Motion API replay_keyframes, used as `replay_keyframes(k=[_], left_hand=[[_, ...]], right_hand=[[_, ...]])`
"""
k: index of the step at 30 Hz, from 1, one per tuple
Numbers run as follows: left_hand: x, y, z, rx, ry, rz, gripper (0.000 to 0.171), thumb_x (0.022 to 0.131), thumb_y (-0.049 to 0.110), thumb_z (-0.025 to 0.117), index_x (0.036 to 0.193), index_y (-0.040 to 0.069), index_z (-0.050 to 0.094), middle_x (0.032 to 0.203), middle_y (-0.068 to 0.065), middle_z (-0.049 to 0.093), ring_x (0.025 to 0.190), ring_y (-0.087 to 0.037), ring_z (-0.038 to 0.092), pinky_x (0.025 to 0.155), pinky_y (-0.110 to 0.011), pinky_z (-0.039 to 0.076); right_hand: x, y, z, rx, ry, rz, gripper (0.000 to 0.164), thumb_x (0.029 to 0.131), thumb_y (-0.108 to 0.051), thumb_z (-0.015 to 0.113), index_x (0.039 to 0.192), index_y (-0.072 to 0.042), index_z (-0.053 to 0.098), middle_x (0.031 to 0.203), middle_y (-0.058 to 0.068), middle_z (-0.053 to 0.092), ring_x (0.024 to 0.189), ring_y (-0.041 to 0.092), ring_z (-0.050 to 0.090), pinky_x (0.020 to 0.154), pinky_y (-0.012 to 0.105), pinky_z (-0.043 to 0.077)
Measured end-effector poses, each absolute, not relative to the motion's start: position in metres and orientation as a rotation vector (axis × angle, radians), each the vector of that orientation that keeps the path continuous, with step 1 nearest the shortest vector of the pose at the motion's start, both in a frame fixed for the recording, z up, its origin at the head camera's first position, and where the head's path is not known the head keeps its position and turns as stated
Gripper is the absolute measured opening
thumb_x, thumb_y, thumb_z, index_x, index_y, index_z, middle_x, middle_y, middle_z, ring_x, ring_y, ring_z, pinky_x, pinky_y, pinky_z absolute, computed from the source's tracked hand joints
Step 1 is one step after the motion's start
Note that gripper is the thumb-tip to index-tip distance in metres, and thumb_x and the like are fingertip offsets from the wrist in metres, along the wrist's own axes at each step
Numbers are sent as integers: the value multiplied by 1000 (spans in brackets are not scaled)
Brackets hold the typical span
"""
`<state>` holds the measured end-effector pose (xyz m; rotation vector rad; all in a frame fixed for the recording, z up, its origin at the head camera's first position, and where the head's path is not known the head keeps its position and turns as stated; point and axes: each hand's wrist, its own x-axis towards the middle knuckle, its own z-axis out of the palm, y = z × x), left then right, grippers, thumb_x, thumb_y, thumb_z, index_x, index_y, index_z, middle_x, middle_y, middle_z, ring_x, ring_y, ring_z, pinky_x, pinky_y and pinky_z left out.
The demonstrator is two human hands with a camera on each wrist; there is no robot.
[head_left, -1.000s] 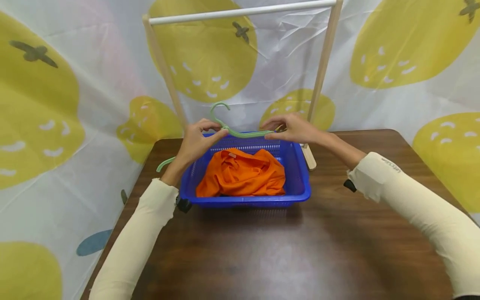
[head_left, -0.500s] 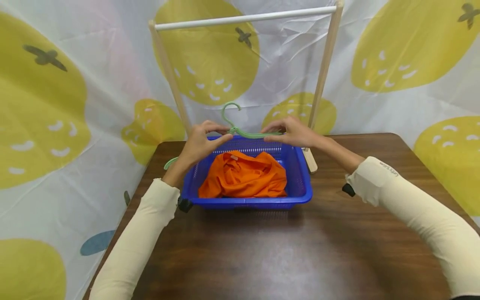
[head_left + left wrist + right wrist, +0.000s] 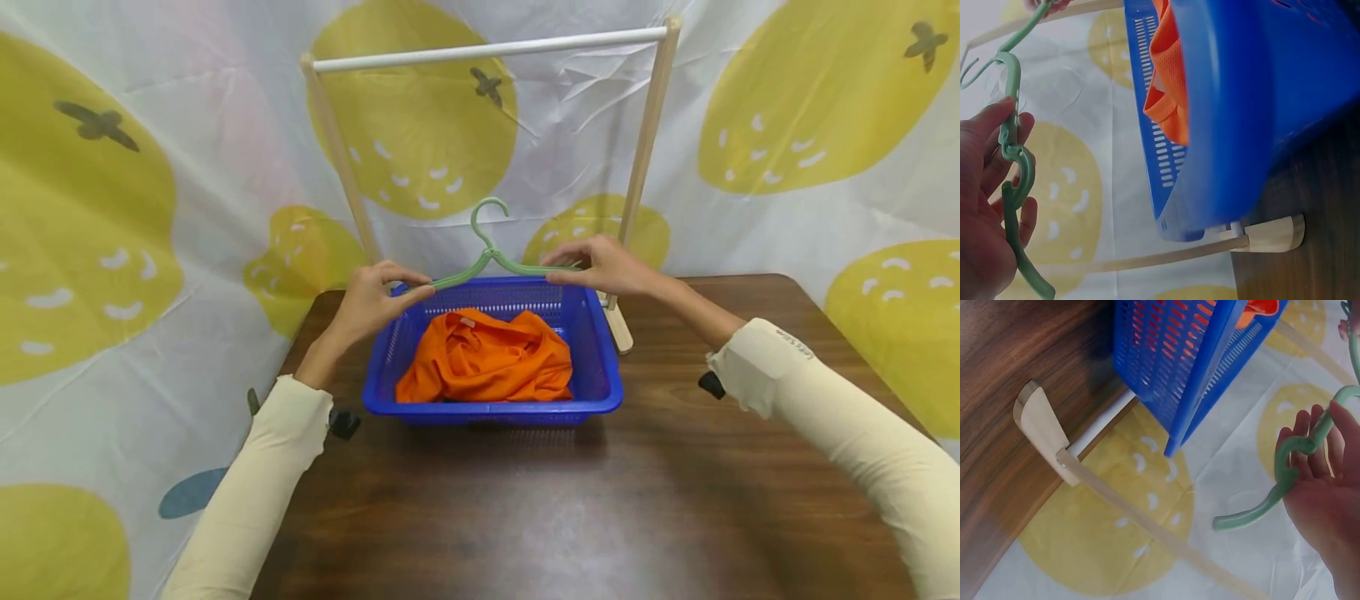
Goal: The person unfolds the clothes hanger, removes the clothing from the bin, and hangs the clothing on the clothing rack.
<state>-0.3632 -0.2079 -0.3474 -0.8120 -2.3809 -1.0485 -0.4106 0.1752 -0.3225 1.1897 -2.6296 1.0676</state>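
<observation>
A light green clothes hanger (image 3: 487, 252) is held level above the basket, its hook pointing up. My left hand (image 3: 378, 298) pinches its left arm between thumb and fingers. On the other side, my right hand (image 3: 603, 265) pinches the right arm the same way. Both wrist views show each arm's notched end running across the palm: the left hand (image 3: 991, 181) and the right hand (image 3: 1329, 475). Below the hanger, a blue plastic basket (image 3: 491, 408) stands on the table with a crumpled orange garment (image 3: 487, 358) inside, a small pale label at its collar.
Behind the basket stands a rack with a white rail (image 3: 487, 50) and wooden posts (image 3: 648, 150). One wooden foot (image 3: 618, 327) shows right of the basket. Everything rests on a dark wooden table (image 3: 525, 500), with a fruit-print cloth (image 3: 225, 167) hanging around it.
My left hand has slid left from the hanger's centre out along its left arm. The left arm has swung out from behind my wrist, so the hanger now lies spread evenly between both hands.
</observation>
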Motion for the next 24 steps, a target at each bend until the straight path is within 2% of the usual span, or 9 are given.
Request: replay_keyframes(k=[6, 12, 17, 24], left_hand=[[-366, -200, -349, -850, -2371, -1022, 16, 87, 18, 86, 100, 8, 84, 91, -7, 78, 93, -24, 67, 83, -36, 51], [-365, -191, -349, -851, -2391, -1044, 18, 89, 20, 85, 102, 8, 84, 94, -6, 78, 96, -23, 66, 87, -40, 53], [-364, -183, -350, -854, -2401, -1059, 19, 90, 21, 84, 103, 7, 84, 94, -7, 77, 96, -23, 66, 88, -42, 53], [-366, -183, -351, -827, -2460, -1039, 23, 90, 25, 85, 105, 8, 83, 97, -6, 78, 99, -23, 66, 91, -42, 53]], right_hand=[[-410, 162, -321, 1257, -2601, 1173, 31, 95, -8, 76, 125, -1, 72, 111, 14, 77, 101, 29, 74, 88, 39, 60], [-409, 144, -314, 1264, -2561, 1173, 36, 95, -11, 77, 130, -4, 70, 107, 12, 77, 98, 25, 74, 89, 41, 60], [-410, 133, -310, 1246, -2541, 1153, 34, 95, -14, 78, 127, -4, 73, 103, 9, 78, 93, 21, 74, 87, 35, 60], [-409, 137, -312, 1289, -2500, 1142, 28, 94, -11, 79, 120, -2, 75, 101, 9, 79, 90, 21, 75, 80, 33, 61]])
